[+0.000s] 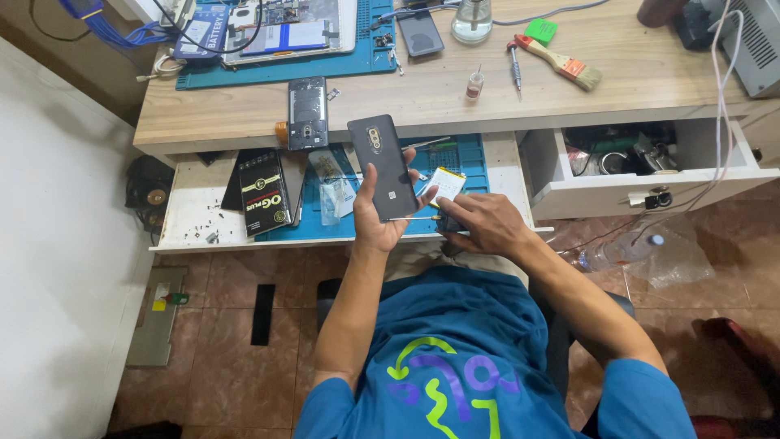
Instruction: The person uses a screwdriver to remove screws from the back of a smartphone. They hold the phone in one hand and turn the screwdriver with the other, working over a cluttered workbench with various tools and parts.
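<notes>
My left hand (375,221) holds a dark phone back cover (382,166) upright, its camera cut-out at the top. My right hand (479,226) is closed around a small dark tool (448,221) just right of the cover, with a thin metal tip pointing left under it. A white flat battery (444,184) lies in the open drawer behind my right hand. A stripped phone frame (308,113) rests on the wooden desk edge above.
The pulled-out drawer (195,213) holds a black box (264,193), a clear plastic bag (331,189) and a teal mat. On the desk are a brush (561,62), a glass bottle (472,19), a screwdriver (515,67). A second drawer (650,175) stands open at right.
</notes>
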